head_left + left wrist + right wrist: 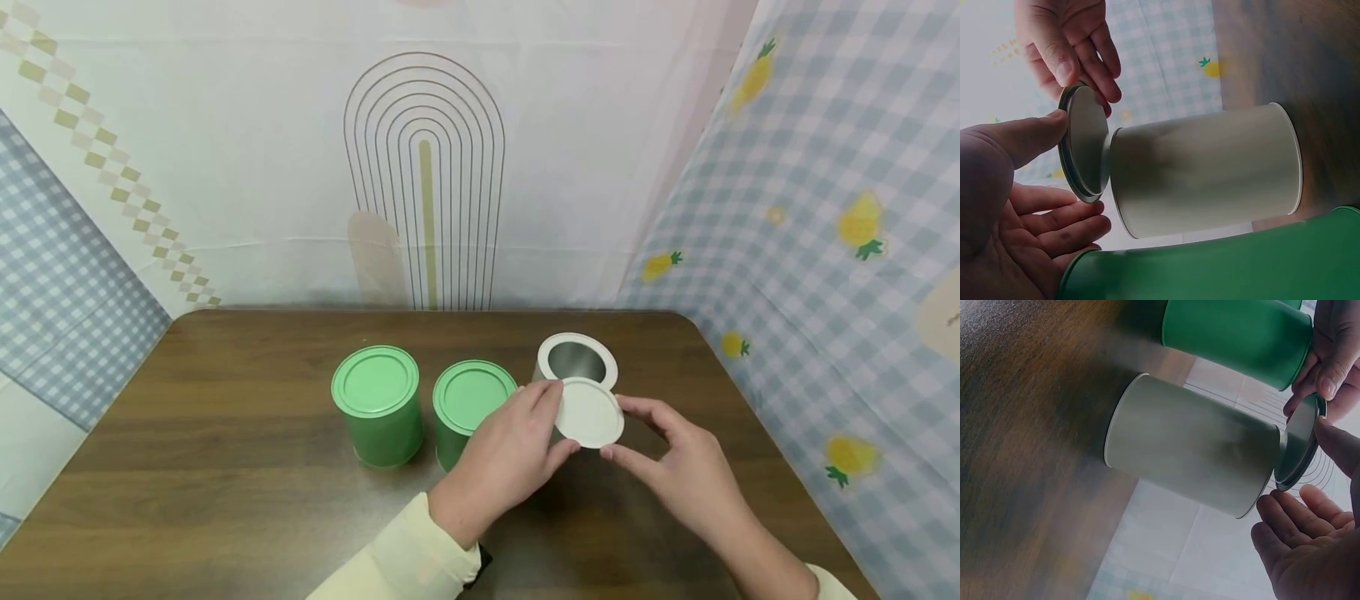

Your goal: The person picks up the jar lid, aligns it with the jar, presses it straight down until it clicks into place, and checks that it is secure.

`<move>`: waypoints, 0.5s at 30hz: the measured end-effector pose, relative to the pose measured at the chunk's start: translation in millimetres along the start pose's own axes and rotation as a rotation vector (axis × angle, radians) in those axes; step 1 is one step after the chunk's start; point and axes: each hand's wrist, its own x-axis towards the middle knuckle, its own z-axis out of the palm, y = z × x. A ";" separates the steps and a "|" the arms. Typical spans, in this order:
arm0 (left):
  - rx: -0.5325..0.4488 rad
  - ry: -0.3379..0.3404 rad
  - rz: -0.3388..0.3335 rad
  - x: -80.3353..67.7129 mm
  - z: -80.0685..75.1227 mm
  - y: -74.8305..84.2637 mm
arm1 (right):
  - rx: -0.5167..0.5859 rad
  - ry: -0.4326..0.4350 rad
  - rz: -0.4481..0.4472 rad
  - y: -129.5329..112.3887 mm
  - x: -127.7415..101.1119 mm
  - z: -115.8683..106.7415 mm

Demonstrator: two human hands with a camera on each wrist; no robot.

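Note:
A white round lid (590,413) is held at its edge by both hands, tilted at the near rim of an open white can (1207,172). The can stands upright, and its metallic inside shows in the head view. My left hand (513,442) pinches the lid's left side, thumb on the near edge and fingers at the far edge. On the opposite side my right hand (686,467) grips it likewise between thumb and fingers. The lid's grooved underside (1090,144) faces the can. Beside my left hand stands a green can (450,442), partly hidden by that hand.
Another green can (386,433) with its lid on stands farther left. All the cans are on a dark brown wooden table (225,467). Patterned cloth (285,167) hangs behind the table, and checked cloth (795,317) on the right side.

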 end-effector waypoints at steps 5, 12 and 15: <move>0.009 -0.006 0.003 3.0 -0.4 -0.5 | -0.005 0.000 0.008 1.3 2.0 -0.4; 0.013 -0.032 -0.003 6.0 -0.5 -1.2 | -0.011 0.002 -0.002 2.9 5.4 0.3; 0.015 -0.032 -0.006 7.2 -0.1 -1.8 | -0.013 0.003 -0.004 2.9 7.0 0.3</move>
